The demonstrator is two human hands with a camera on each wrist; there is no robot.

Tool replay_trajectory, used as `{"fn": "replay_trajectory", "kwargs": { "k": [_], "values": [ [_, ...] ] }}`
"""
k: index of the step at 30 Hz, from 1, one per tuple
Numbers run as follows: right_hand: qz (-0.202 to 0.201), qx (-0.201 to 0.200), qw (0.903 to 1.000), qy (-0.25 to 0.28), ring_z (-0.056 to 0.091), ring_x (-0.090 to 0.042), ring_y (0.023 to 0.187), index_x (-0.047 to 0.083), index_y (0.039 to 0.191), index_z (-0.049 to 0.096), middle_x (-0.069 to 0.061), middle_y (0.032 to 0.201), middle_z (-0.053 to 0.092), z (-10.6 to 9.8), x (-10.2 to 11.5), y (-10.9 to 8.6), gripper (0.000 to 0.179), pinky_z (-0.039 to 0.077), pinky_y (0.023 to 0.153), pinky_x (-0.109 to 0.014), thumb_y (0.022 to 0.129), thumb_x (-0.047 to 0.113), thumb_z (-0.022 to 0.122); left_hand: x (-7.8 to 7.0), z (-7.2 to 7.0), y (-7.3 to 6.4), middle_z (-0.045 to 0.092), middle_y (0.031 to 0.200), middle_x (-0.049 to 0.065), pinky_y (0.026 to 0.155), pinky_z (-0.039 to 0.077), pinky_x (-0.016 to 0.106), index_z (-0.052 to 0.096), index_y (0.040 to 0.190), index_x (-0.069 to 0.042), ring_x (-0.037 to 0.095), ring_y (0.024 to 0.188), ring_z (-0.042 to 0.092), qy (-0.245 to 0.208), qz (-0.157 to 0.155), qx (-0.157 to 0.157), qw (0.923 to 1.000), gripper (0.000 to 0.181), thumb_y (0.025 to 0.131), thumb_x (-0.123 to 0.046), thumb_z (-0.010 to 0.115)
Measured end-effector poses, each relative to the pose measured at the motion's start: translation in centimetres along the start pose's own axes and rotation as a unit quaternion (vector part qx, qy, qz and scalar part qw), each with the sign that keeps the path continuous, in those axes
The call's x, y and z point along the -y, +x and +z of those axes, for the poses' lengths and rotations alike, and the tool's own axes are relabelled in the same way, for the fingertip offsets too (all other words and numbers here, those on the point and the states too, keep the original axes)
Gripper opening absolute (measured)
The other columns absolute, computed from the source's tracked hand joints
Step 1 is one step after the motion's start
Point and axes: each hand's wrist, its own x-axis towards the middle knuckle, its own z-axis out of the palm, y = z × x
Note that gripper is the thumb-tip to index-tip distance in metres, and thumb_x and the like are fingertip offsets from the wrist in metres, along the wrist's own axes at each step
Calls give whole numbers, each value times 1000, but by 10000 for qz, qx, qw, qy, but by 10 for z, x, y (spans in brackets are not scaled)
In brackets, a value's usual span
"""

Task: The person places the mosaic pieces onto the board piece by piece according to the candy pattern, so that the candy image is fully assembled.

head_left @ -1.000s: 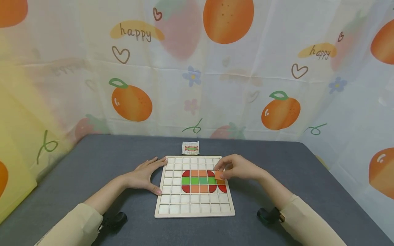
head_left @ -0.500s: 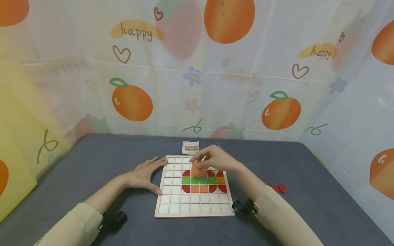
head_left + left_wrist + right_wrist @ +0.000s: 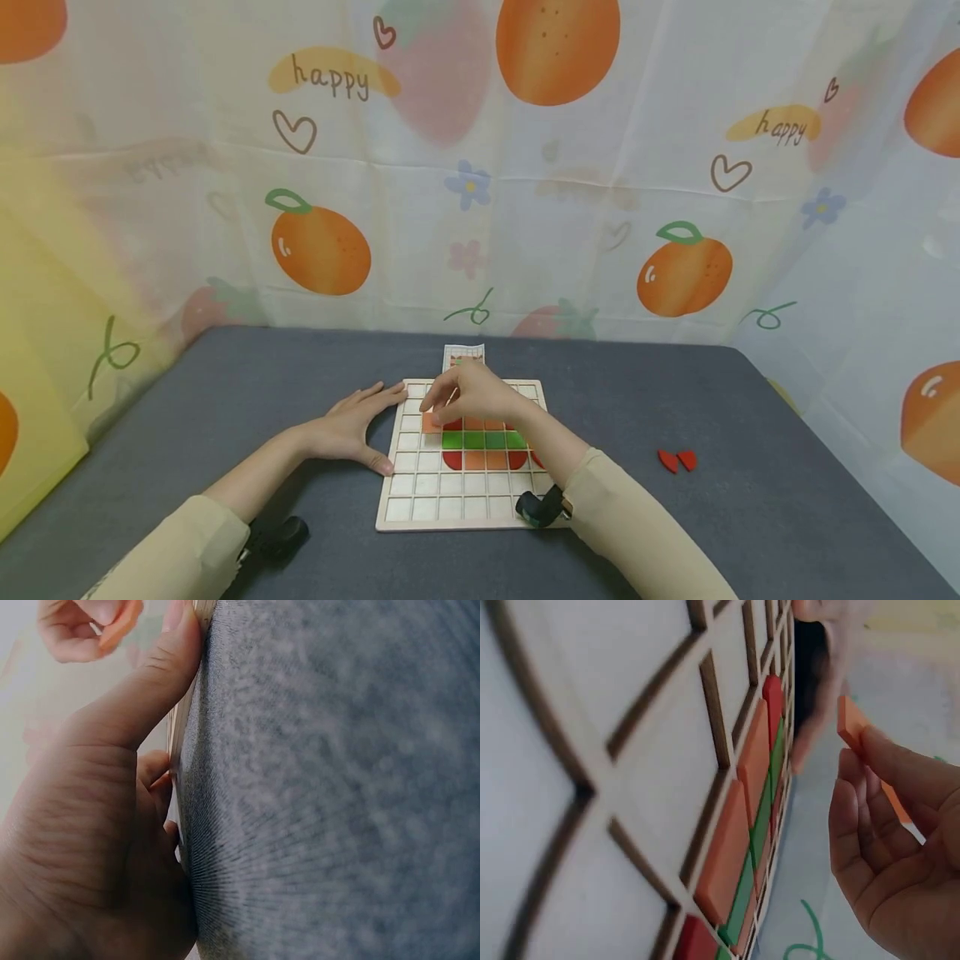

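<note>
In the head view, my right hand (image 3: pixel 480 392) pinches an orange square tile (image 3: pixel 430 424) above the left part of a pale wooden grid board (image 3: pixel 420 508). The right wrist view shows that tile (image 3: pixel 850 726) between thumb and fingers, apart from the board; more orange shows lower behind the fingers. My left hand (image 3: pixel 341 432) rests against the board's left edge, thumb and fingers spread and touching the rim. Green tiles (image 3: pixel 475 440) fill a row in the grid, with orange tiles (image 3: pixel 485 460) and rounded red tiles (image 3: pixel 452 460) around them. My right forearm hides the right side of the pattern.
Two red rounded pieces (image 3: pixel 667 462) lie on the dark grey table (image 3: pixel 622 383) right of the board. A small printed pattern card (image 3: pixel 464 352) lies behind the board, partly covered by my right hand. A fruit-print curtain (image 3: pixel 420 217) hangs behind the table.
My right hand has moved left across the board with the orange tile, from its right edge to its left part. The two red pieces have come into view. My left hand has stayed put.
</note>
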Motion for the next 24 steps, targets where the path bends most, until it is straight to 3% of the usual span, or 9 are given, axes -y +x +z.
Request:
{"fn": "replay_trajectory", "kwargs": {
  "k": [7, 17, 24],
  "values": [
    [260, 267, 9988, -327, 64, -7, 73, 14, 97, 78, -4, 85, 73, 9, 1, 1, 15, 52, 65, -21, 86, 6, 73, 0, -1, 0, 17, 168, 10, 115, 8, 75, 28, 157, -11, 47, 153, 7, -32, 75, -12, 10000, 114, 68, -55, 84],
    [242, 270, 9975, -602, 60, -5, 66, 12, 92, 78, -3, 77, 74, 18, -2, 4, 11, 46, 59, -18, 85, 5, 73, 0, 0, -1, 17, 168, 9, 115, 8, 75, 27, 157, -12, 46, 154, 7, -34, 11, 0, 10000, 114, 68, -57, 83],
    [244, 232, 9967, -739, 60, -2, 66, 12, 90, 78, -2, 79, 74, 20, -3, 4, 9, 48, 61, -17, 85, 6, 75, 0, 1, -1, 19, 167, 12, 113, 8, 76, 28, 157, -10, 50, 152, 8, -71, 128, -19, 9999, 114, 69, -55, 84]
  ]
}}
